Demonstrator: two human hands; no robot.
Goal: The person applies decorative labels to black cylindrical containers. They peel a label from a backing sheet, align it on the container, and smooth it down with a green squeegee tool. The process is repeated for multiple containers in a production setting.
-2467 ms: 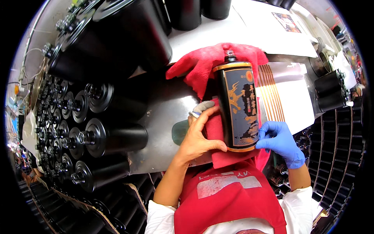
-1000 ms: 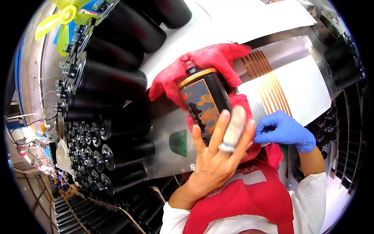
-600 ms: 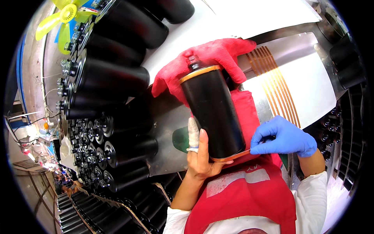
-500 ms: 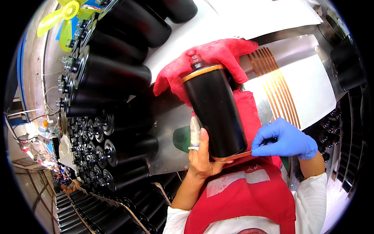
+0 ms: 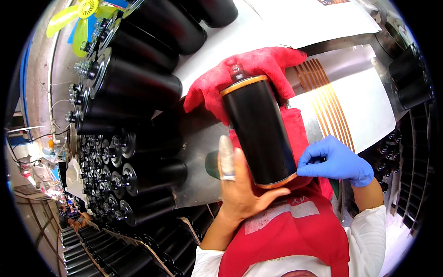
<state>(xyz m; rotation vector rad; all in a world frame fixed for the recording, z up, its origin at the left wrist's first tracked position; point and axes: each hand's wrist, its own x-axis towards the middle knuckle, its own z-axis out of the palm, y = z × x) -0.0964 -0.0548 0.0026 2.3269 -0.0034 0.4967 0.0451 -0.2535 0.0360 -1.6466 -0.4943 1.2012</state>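
Head view: your left hand (image 5: 240, 189) cradled the black can (image 5: 260, 131); gloved right hand (image 5: 337, 161) pinched its base rim; wiping w/ red cloth (image 5: 258, 64) seemed unfinished.

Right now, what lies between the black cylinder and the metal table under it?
In the head view, a red cloth lies between the black cylinder and the metal table; the left hand and the blue-gloved right hand grip its lower end.
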